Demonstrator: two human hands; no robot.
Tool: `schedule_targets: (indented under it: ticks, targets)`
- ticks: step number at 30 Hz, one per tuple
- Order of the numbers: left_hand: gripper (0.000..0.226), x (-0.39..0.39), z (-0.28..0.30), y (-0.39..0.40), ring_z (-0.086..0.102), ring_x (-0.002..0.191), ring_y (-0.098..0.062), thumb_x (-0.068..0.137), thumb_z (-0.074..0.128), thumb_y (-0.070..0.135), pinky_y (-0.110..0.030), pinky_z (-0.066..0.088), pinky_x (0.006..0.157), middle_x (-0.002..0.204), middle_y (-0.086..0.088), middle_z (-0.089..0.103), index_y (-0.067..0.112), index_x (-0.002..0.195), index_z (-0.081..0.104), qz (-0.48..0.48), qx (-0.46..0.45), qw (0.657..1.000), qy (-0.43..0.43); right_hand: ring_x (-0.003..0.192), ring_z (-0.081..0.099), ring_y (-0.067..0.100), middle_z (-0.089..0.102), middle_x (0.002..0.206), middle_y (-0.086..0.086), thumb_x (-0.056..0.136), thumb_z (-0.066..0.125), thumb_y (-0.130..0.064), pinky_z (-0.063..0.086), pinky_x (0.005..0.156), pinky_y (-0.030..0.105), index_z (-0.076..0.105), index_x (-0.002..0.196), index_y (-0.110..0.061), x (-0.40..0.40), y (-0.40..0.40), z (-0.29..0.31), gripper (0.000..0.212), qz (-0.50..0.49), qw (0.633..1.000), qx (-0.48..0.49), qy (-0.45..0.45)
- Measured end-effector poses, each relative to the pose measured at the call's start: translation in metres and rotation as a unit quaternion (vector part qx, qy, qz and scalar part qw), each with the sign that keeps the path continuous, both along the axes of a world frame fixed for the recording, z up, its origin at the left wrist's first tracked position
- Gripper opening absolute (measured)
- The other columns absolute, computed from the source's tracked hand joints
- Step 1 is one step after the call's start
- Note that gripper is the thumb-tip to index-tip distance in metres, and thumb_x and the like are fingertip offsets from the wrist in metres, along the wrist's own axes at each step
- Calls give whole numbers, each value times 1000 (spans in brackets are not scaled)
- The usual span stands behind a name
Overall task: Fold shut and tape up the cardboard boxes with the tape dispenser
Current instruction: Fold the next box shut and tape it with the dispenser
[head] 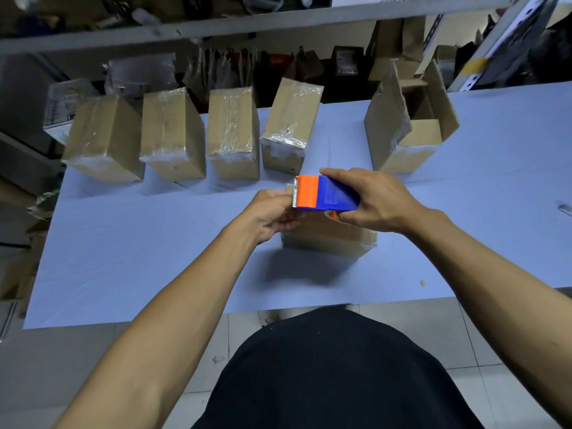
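My right hand grips the blue and orange tape dispenser above a closed cardboard box lying on the table. The dispenser's toothed orange end points left. My left hand has its fingers curled at that end, pinching the tape end; the tape itself is hard to make out. The hands and dispenser hide much of the box's top.
Several taped boxes stand in a row at the table's back left, such as one. An open box with raised flaps stands at the back right. The blue table ends just before my body. Cluttered shelves rise behind.
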State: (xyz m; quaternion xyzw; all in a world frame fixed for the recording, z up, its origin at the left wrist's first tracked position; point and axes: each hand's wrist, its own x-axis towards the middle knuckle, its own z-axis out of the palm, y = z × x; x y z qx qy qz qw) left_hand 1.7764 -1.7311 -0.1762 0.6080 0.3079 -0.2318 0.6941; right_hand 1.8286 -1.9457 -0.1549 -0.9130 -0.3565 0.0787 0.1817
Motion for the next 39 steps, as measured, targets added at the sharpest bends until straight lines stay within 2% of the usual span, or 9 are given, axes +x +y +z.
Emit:
schedule_targets:
  ticks: [7, 11, 16, 18, 21, 26, 31, 35, 39]
  targets:
    - [12, -1, -3, -9, 65, 60, -16, 91, 62, 6, -30, 58, 61, 68, -6, 67, 10, 82, 68, 57, -13, 998, 26, 95, 58, 23, 62, 113, -2, 80, 62, -53, 48, 69, 34, 36, 146, -37, -2, 0, 1, 73, -5, 1000, -2, 6]
    - [19, 4, 0, -4, 57, 53, -12, 91, 61, 5, -26, 54, 56, 57, -1, 63, 12, 74, 67, 42, 43, 998, 15, 94, 58, 25, 62, 110, -1, 82, 63, -52, 47, 68, 34, 35, 146, -37, -3, 3, 4, 71, 3, 1000, -21, -6]
    - [22, 14, 10, 6, 60, 55, -15, 90, 53, 0, -27, 55, 57, 60, -5, 65, 8, 78, 69, 6, 85, 996, -8, 91, 58, 28, 63, 105, 3, 82, 61, -52, 51, 70, 38, 31, 145, -39, -3, 8, 10, 71, 0, 1000, -28, -1]
    - [22, 12, 13, 5, 60, 50, -12, 91, 51, 0, -28, 54, 57, 57, -3, 65, 7, 80, 68, 7, 79, 997, -10, 92, 59, 29, 63, 103, 4, 80, 58, -54, 52, 71, 38, 30, 145, -39, -4, 10, 11, 72, -6, 999, -35, -1]
    - [26, 6, 16, 0, 53, 38, -8, 92, 49, -2, -33, 55, 65, 46, 0, 57, 8, 72, 63, 13, 50, 999, -10, 99, 59, 30, 63, 109, 4, 81, 59, -52, 50, 72, 36, 30, 148, -39, -8, 9, 11, 74, -5, 999, -53, -10]
    - [24, 4, 12, 4, 65, 52, -12, 94, 52, 0, -33, 59, 61, 55, -3, 66, 6, 74, 65, 3, 60, 998, -22, 102, 59, 29, 63, 114, 3, 83, 60, -49, 46, 73, 35, 27, 151, -38, -14, 8, 12, 77, 0, 998, -69, -13]
    - [17, 1, 8, 9, 53, 40, -6, 94, 49, -2, -43, 60, 74, 47, 1, 57, 1, 84, 62, 7, 64, 998, -24, 100, 59, 29, 62, 111, 3, 82, 60, -49, 46, 72, 34, 27, 150, -37, -18, 11, 13, 77, 5, 997, -71, -18]
    - [21, 0, 2, 20, 39, 46, -8, 95, 52, 1, -34, 59, 57, 60, -3, 46, 5, 77, 62, 31, 66, 997, -26, 99, 59, 29, 61, 111, 3, 83, 59, -48, 42, 68, 33, 25, 151, -35, -20, 10, 13, 77, 7, 997, -77, -21]
    - [15, -1, -5, 36, 37, 50, -9, 96, 54, 4, -32, 58, 53, 64, -1, 45, 5, 86, 65, 57, 70, 996, -27, 103, 58, 28, 59, 116, 1, 85, 57, -51, 43, 71, 34, 23, 152, -36, -18, 5, 16, 77, 10, 995, -97, -28]
